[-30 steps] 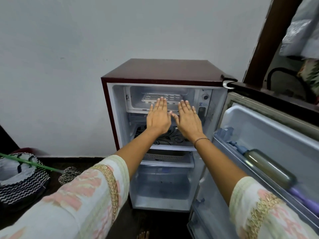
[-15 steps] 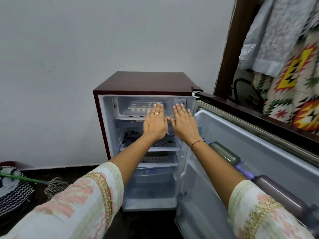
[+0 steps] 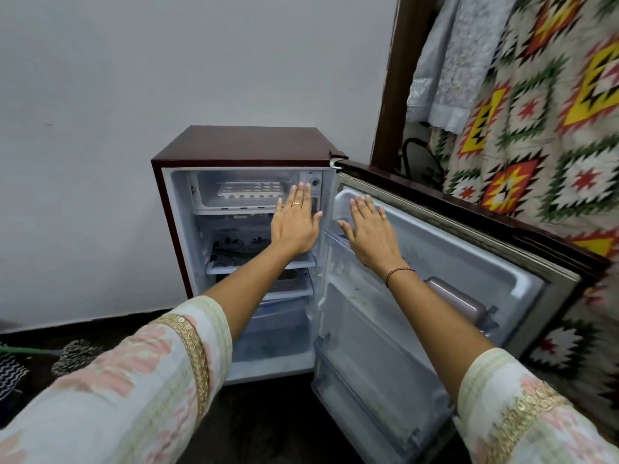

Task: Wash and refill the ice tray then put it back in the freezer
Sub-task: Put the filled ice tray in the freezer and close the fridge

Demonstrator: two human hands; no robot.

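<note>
A small maroon fridge (image 3: 244, 142) stands open against the wall. Inside its top freezer compartment (image 3: 207, 202) lies a white ice tray (image 3: 249, 189). My left hand (image 3: 294, 221) is stretched out flat in front of the freezer's right side, fingers straight, holding nothing. My right hand (image 3: 368, 231) is also flat with spread fingers, held before the inner side of the open door (image 3: 435, 262). Neither hand touches the tray.
The door swings out to the right and holds a bottle (image 3: 459, 304) on its shelf. Inside the fridge are glass shelves and a lower drawer (image 3: 278, 333). A patterned cloth (image 3: 536, 128) hangs at right. A mop head (image 3: 72, 354) lies on the dark floor at left.
The view has pulled back and turned right. Both flat hands have drifted right, away from the freezer opening; my right hand is now before the door instead of the fridge interior.
</note>
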